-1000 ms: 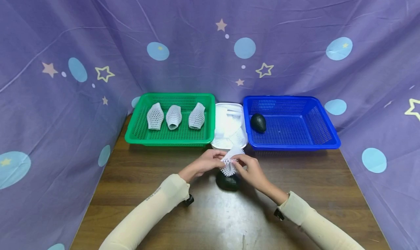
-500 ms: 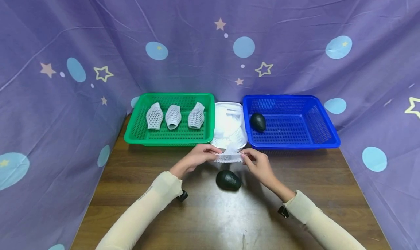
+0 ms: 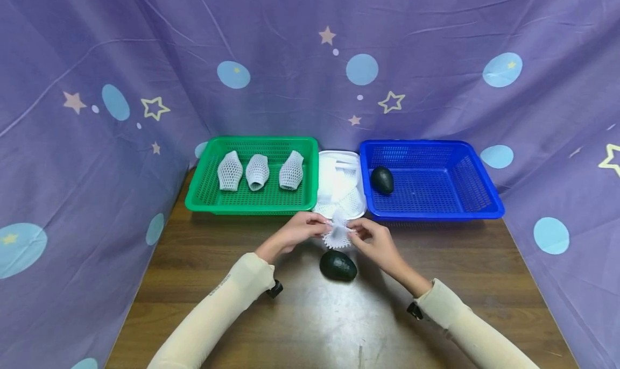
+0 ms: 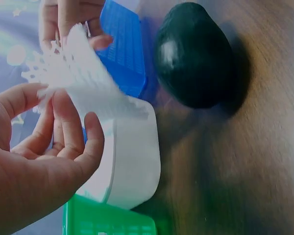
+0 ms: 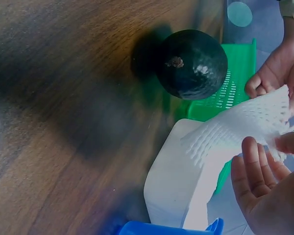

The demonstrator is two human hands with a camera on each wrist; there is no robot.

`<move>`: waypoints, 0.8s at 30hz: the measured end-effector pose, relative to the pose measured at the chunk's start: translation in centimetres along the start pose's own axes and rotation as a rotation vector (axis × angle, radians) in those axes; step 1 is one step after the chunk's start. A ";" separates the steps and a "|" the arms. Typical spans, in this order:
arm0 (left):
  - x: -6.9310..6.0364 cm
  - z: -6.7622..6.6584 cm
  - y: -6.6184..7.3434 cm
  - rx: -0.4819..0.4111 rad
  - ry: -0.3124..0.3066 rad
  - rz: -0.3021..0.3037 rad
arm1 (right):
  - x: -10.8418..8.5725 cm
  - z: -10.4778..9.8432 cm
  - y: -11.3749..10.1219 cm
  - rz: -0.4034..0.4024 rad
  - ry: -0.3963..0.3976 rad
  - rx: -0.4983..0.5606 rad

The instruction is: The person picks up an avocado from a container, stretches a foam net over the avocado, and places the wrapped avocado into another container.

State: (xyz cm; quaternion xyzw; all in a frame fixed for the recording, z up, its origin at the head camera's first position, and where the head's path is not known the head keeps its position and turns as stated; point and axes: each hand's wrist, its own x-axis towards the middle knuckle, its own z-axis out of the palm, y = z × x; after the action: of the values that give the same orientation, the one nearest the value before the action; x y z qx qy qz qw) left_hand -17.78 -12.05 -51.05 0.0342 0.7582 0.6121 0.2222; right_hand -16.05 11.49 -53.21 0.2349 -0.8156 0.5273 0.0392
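Wood-grained tabletop (image 3: 310, 326) lies within purple star-printed curtains (image 3: 290, 30), a green basket (image 3: 252, 208) at ten o'clock, a blue basket (image 3: 436, 215) at two. Left hand (image 3: 297, 231) and right hand (image 3: 377, 243) each pinch an edge of a white foam net (image 3: 337, 235); an avocado (image 3: 338, 265) lies at its six o'clock. Half a second ago the net stretched flat; now the hands are closer together and it puckers.

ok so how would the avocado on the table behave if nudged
The avocado would probably roll, since its sides are rounded. Its narrower end may make it curve rather than run straight. Its shiny skin suggests it could be slippery.
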 end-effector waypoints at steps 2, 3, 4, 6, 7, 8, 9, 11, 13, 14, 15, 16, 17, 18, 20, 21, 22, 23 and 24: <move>0.3 0.5 0.1 0.012 0.013 0.003 | 0.1 0.2 -0.1 -0.012 -0.014 -0.013; 0.4 0.7 0.1 0.025 0.017 0.008 | 0.1 0.3 -0.1 -0.015 -0.014 -0.023; 0.5 0.9 0.2 0.042 0.021 0.015 | 0.2 0.4 -0.2 -0.016 -0.010 -0.034; 0.7 1.3 0.4 0.061 0.020 0.027 | 0.3 0.6 -0.3 -0.012 0.014 -0.066; 0.7 1.6 0.5 0.064 0.016 0.027 | 0.3 0.7 -0.3 -0.010 0.034 -0.080; 0.8 1.8 0.6 0.060 0.012 0.026 | 0.4 0.8 -0.3 -0.005 0.055 -0.092; 0.9 2.0 0.6 0.055 0.010 0.028 | 0.5 0.9 -0.4 -0.002 0.078 -0.107; 1.1 2.3 0.7 0.035 0.007 0.026 | 0.6 0.9 -0.4 0.007 0.122 -0.125; 1.2 2.5 0.7 0.034 -0.002 0.025 | 0.7 0.9 -0.2 0.011 0.156 -0.137; 1.2 2.6 0.6 0.035 -0.005 0.024 | 0.8 0.8 -0.2 0.012 0.168 -0.141; 1.3 2.6 0.6 0.041 -0.011 0.023 | 0.8 0.8 -0.2 0.010 0.180 -0.143; 1.3 2.6 0.5 0.052 -0.017 0.019 | 0.9 0.7 -0.2 0.011 0.189 -0.139; 1.3 2.6 0.5 0.069 -0.021 0.015 | 0.9 0.7 -0.3 0.006 0.198 -0.137; 1.3 2.4 0.5 0.091 -0.021 0.011 | 1.0 0.6 -0.3 0.003 0.206 -0.133; 1.2 2.0 0.4 0.125 -0.012 0.002 | 1.0 0.5 -0.4 0.002 0.221 -0.125; 1.1 1.7 0.4 0.144 -0.006 -0.002 | 1.0 0.4 -0.3 0.003 0.228 -0.123; 1.0 1.4 0.5 0.161 0.003 -0.005 | 0.9 0.3 -0.3 0.006 0.232 -0.120; 0.9 1.1 0.5 0.171 0.009 -0.005 | 0.9 0.3 -0.2 0.007 0.235 -0.123; 0.8 0.7 0.6 0.177 0.012 -0.003 | 0.8 0.2 -0.1 0.012 0.235 -0.125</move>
State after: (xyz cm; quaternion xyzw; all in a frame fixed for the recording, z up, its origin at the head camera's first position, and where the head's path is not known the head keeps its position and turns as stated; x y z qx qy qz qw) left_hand -18.34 -11.01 -50.81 0.0490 0.8105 0.5427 0.2149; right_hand -16.74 11.01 -52.98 0.1637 -0.8379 0.4998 0.1461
